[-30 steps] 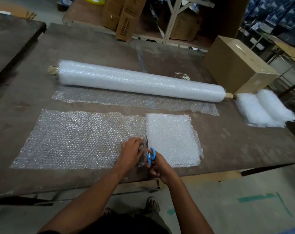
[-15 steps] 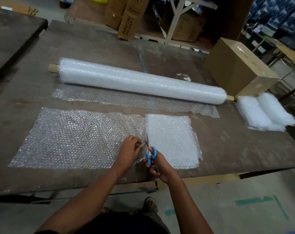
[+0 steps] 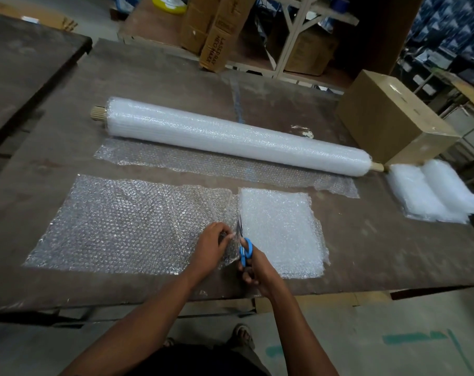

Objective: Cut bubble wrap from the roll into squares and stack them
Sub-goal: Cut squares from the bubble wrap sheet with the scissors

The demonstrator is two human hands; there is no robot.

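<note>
- The roll of bubble wrap (image 3: 238, 137) lies across the far middle of the table (image 3: 160, 77), well apart from both hands, with a wooden core poking out at each end.
- A loose strip of wrap (image 3: 203, 165) lies flat just in front of the roll.
- Nearer the table's front edge, a long cut sheet (image 3: 122, 226) is spread flat; its right end reaches the hands.
- The left hand (image 3: 212, 246) rests on the sheet's right end with its fingers curled, pinching the wrap just left of the cut line.
- The right hand (image 3: 253, 267) is closed around the blue handles of the scissors (image 3: 243, 246), fingers through the loops; the blades point away from the person, into the sheet's edge.
- How far the blades are parted cannot be made out.
- Touching the right side of the cut line, a whiter stack of squares (image 3: 280, 232) lies directly right of the right hand.
- Two thicker piles of cut wrap (image 3: 431, 194) sit at the table's far right edge, well apart from the hands.
- A cardboard box (image 3: 393, 118) stands just behind those piles, near the roll's right end.
</note>
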